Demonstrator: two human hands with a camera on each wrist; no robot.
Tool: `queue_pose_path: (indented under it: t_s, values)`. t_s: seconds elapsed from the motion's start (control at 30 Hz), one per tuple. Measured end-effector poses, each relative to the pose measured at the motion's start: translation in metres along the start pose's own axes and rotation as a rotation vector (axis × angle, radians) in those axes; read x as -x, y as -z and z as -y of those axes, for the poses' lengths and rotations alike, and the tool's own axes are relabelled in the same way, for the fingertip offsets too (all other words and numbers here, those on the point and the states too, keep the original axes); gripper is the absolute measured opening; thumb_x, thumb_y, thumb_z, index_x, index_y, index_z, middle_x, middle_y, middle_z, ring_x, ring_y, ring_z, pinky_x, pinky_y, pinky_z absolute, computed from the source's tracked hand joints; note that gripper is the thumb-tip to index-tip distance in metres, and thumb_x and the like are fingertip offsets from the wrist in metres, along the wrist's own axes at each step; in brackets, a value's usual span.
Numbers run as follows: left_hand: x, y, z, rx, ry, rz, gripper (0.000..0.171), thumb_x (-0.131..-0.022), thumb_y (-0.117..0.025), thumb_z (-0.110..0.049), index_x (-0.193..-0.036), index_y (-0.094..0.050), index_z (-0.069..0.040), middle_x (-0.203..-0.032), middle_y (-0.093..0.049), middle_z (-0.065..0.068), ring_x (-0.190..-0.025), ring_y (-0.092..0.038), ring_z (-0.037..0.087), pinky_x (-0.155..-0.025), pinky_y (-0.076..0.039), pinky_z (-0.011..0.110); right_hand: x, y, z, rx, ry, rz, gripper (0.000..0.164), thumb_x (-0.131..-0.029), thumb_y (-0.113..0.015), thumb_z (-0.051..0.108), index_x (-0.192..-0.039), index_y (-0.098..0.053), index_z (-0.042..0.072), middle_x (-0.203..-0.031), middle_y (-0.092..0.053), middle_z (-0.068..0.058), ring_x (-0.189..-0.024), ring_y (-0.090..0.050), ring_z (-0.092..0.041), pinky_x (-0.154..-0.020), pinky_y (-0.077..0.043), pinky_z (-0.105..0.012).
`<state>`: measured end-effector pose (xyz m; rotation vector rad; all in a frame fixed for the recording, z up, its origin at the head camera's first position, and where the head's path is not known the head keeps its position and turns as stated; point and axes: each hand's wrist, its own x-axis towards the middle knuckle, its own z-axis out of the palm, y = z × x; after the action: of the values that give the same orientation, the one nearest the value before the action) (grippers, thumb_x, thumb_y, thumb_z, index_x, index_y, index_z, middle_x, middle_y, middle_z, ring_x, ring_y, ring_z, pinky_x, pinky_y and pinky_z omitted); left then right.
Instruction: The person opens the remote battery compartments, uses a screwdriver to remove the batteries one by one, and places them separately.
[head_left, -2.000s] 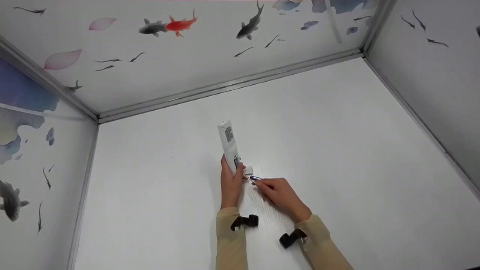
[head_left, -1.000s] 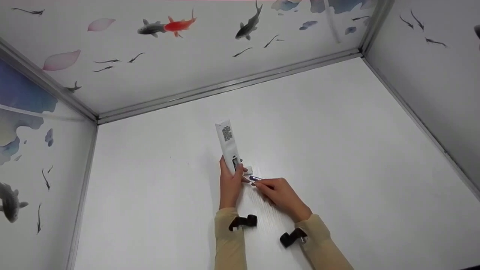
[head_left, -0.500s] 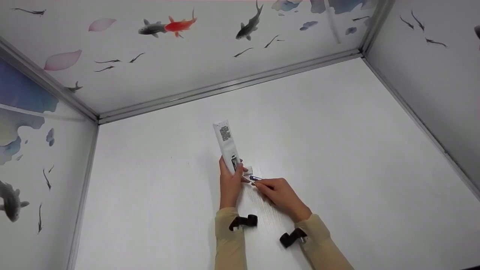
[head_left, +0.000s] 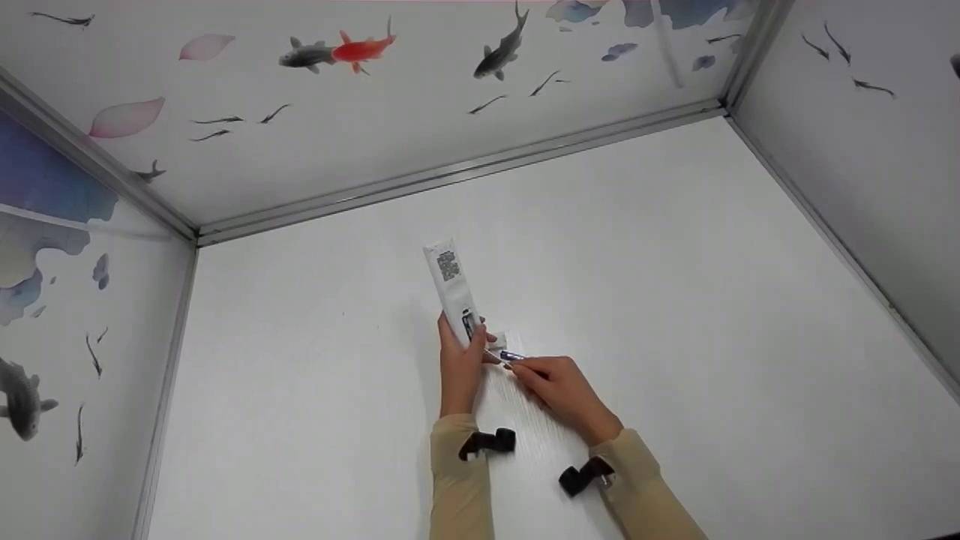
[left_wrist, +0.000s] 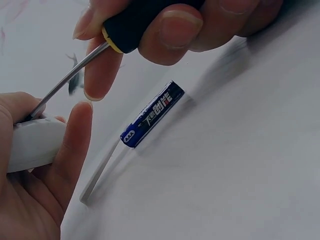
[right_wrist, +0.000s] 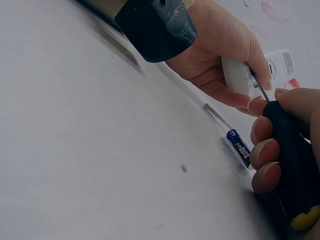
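Note:
My left hand grips a long white remote control, its labelled back and a dark battery compartment facing up in the head view. My right hand holds a screwdriver by its dark handle with yellow trim. In the left wrist view, the screwdriver's metal shaft reaches to the remote by my left thumb; the tip is hidden there. Below the hands a blue AAA battery lies on the table, against a thin white strip-like piece, perhaps the battery cover.
The white tabletop is bounded by grey metal rails at the back and sides. White panels printed with fish and petals rise behind them. Black camera mounts sit on both sleeved wrists.
The remote control's far end has swung slightly left, and its back has turned more toward the head camera. My right hand with the screwdriver has stayed almost in place.

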<state>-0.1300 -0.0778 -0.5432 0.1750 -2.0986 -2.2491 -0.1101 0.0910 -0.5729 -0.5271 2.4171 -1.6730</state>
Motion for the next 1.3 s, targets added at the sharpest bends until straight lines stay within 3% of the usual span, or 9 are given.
queue_pose_path:
  t_s: [0.27,0.63,0.97,1.3]
  values:
    - [0.0,0.0,0.001,0.021,-0.002,-0.006,0.054,-0.091,-0.053,-0.015,-0.134,-0.022,-0.02,-0.106,-0.049,0.012,-0.084,-0.058,0.028,-0.055,-0.051,0.041,0.0,0.0,-0.003,0.001,0.016,-0.022,0.03,-0.088,-0.052,0.039,-0.091,-0.07,0.015,-0.054,-0.051,0.006,-0.042,-0.045,-0.008,-0.039,-0.039,-0.025]
    - [-0.001,0.0,0.0,0.01,-0.004,-0.016,0.054,-0.09,-0.053,-0.013,-0.133,-0.021,-0.018,-0.105,-0.05,0.011,-0.083,-0.058,0.029,-0.053,-0.05,0.04,0.001,0.001,-0.003,0.01,0.062,-0.042,0.027,-0.089,-0.053,0.035,-0.094,-0.07,0.015,-0.055,-0.054,0.005,-0.045,-0.045,-0.007,-0.043,-0.039,-0.023]
    - [-0.002,0.0,-0.003,0.028,0.01,-0.023,0.055,-0.089,-0.054,-0.011,-0.133,-0.022,-0.018,-0.104,-0.049,0.012,-0.081,-0.057,0.032,-0.051,-0.049,0.041,0.001,0.001,-0.002,0.007,0.055,-0.047,0.029,-0.089,-0.053,0.037,-0.092,-0.07,0.014,-0.055,-0.053,0.004,-0.045,-0.046,-0.007,-0.042,-0.039,-0.024]
    - [-0.01,0.001,0.017,0.022,-0.01,-0.033,0.053,-0.089,-0.053,-0.015,-0.131,-0.022,-0.021,-0.105,-0.048,0.012,-0.079,-0.058,0.026,-0.049,-0.049,0.04,0.001,0.001,-0.002,-0.012,0.043,-0.055,0.023,-0.088,-0.055,0.032,-0.097,-0.07,0.017,-0.058,-0.056,0.003,-0.048,-0.045,-0.007,-0.045,-0.039,-0.023]
